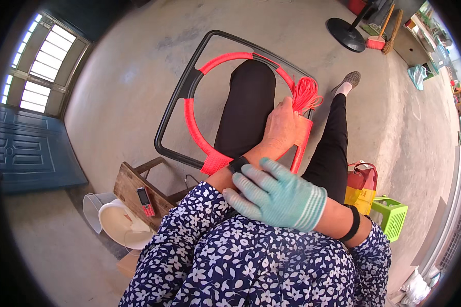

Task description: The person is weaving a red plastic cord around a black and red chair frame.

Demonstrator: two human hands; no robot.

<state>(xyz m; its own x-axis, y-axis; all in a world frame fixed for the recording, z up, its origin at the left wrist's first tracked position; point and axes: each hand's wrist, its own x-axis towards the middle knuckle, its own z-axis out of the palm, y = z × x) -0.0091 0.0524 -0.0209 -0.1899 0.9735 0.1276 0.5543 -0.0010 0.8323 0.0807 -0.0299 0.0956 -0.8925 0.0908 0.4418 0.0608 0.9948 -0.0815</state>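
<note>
A black metal frame (190, 82) with rounded corners surrounds a ring (192, 123) wrapped in stretches of red cord, with bare black parts between them. The frame lies across my black-trousered leg, which shows through the ring. At the ring's right side my bare left hand (283, 127) is closed on a looped bundle of red cord (306, 95); its fingertips are partly hidden. My right hand (279, 197), in a pale green knitted glove, lies over my left forearm beside a black wristband (238, 164), its fingers spread and apart from the cord.
Left of me stands a wooden bench (138, 192) with a red mobile phone (146, 201) on it, beside a cream bucket (119, 225). At right are a red-and-yellow bag (362, 187) and a green plastic stool (393, 217). A black round base (346, 34) and brooms (377, 42) stand farther off.
</note>
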